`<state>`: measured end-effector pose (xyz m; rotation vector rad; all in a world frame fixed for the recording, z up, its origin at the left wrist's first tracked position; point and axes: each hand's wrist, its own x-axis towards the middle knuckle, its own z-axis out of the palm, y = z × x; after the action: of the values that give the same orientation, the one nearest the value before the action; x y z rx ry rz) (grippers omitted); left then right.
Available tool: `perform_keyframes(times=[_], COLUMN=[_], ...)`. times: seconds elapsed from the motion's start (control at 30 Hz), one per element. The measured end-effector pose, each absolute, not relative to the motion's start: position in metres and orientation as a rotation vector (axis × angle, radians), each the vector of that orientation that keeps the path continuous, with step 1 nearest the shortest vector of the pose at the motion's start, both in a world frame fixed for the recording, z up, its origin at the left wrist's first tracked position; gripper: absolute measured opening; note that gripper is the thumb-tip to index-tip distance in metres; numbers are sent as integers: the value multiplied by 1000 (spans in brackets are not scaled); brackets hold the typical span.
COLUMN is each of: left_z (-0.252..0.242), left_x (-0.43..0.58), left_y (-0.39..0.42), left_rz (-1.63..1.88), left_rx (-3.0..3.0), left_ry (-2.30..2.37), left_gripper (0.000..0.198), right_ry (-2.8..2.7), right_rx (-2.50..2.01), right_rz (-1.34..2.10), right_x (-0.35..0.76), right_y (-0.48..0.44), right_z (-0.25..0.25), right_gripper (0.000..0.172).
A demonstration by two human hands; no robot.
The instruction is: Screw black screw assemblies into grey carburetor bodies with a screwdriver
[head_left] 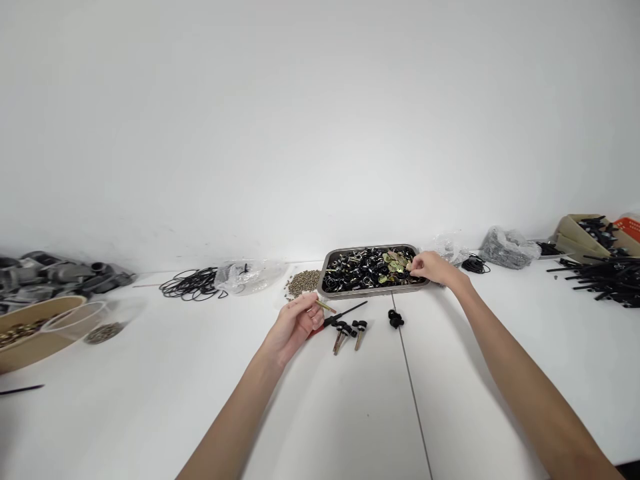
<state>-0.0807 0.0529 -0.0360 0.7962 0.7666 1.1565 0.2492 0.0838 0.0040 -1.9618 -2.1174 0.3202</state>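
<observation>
My left hand (299,321) is closed around a small brass-coloured bolt (325,306), held just above the white table. My right hand (431,267) reaches into the right end of a metal tray (373,290) full of black clips and brass washers, its fingertips pinched among the washers (395,263). What it pinches is too small to name. Between the hands lie a thin black rod (347,311), assembled bolts with black caps (349,330) and one loose black clip (395,320).
A heap of small brass nuts (303,283) sits left of the tray, beside a plastic bag (250,275) and black rubber rings (193,283). Far left: grey parts, a paper bowl (35,333), a clear cup. Right: bagged parts (507,247), black rods (603,280), a cardboard box.
</observation>
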Motion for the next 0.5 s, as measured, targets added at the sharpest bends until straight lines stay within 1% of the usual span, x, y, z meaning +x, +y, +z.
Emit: perform_keyframes(times=[0.07,0.13,0.2,0.33,0.5], left_z=[-36,-35,-36,-37,-38], left_x=[-81,-81,-81,-82,-83], left_y=[53,52,52,52,53], left_rz=[1158,1158,1157,1145,1152], left_rx=[805,819,831,849,855], left_ry=[767,769,771,783,783], left_gripper=[32,32,33,32,33], right_ry=[-2129,-2101,-2064,-2012,-1966], right_rx=[-2025,-2112,-2188,-2280,-2298], right_rz=[340,310,279,286,229], right_x=[239,228,220,214,219], right_y=[82,82,83,87,88], right_z=[3,0,-3,-5,0], right_gripper=[13,17,14,4,9])
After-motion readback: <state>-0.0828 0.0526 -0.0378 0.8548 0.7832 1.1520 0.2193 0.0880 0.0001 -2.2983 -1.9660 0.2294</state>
